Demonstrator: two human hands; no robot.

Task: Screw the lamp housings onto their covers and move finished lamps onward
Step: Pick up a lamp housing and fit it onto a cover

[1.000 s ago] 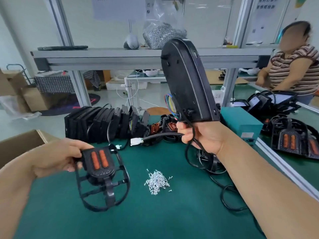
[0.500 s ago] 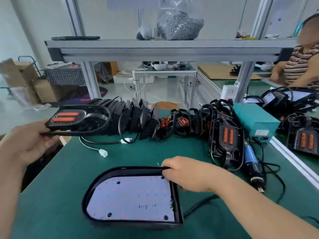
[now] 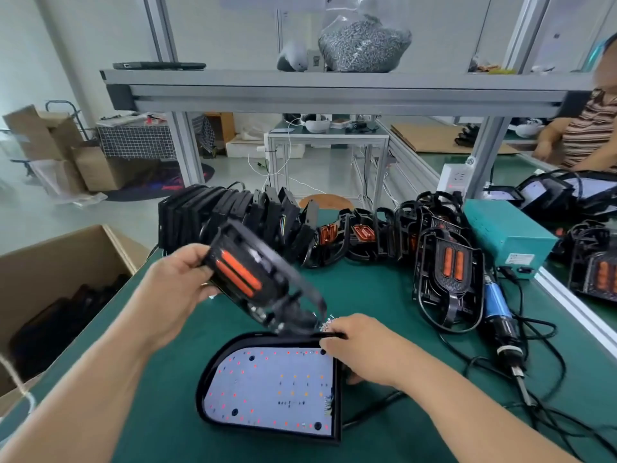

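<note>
A black lamp housing (image 3: 270, 385) lies open side up on the green table (image 3: 384, 295), showing its white LED board. My right hand (image 3: 364, 349) grips its far right corner. My left hand (image 3: 173, 289) holds a black cover (image 3: 253, 279) with two orange strips, tilted in the air above the housing's far edge. A small heap of screws (image 3: 329, 324) shows between the cover and my right hand, mostly hidden.
A row of black housings (image 3: 227, 215) and covers (image 3: 367, 235) stands at the table's far edge. One cover (image 3: 449, 275) and a blue electric screwdriver (image 3: 497, 312) with cables lie at the right, next to a teal box (image 3: 504, 238). A cardboard box (image 3: 56, 289) stands left. A person works at far right.
My left hand has brought the cover from the left in over the housing's far edge and tilted it. My right hand stays at the housing's corner.
</note>
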